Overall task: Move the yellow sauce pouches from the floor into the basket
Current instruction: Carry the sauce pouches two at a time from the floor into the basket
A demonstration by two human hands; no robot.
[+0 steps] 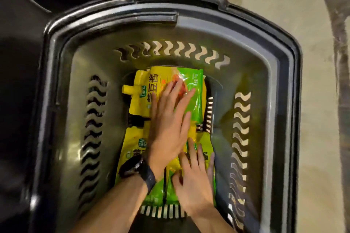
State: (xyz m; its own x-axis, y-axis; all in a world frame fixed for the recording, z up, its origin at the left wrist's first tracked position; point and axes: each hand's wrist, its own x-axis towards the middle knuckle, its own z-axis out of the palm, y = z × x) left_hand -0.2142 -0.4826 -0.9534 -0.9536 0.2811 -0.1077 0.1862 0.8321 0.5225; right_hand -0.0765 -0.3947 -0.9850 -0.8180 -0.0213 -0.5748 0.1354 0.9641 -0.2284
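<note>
Inside the basket, three sauce pouches lie flat on its bottom: the far pouch toward the handle end, the near-left pouch and near-right pouch side by side toward the person. The left hand rests flat across them; the right hand lies on the near-right one.

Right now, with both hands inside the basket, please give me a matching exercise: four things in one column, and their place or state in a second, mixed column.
Things:
1. left hand
2. right hand
3. spout cap
4. basket

Places or states:
A. dark, with wavy slots in its walls
B. flat on the nearer pouches
C. flat on the far pouch, watch on its wrist
D. yellow, pointing left

Pairs: 1-C, 2-B, 3-D, 4-A
</note>
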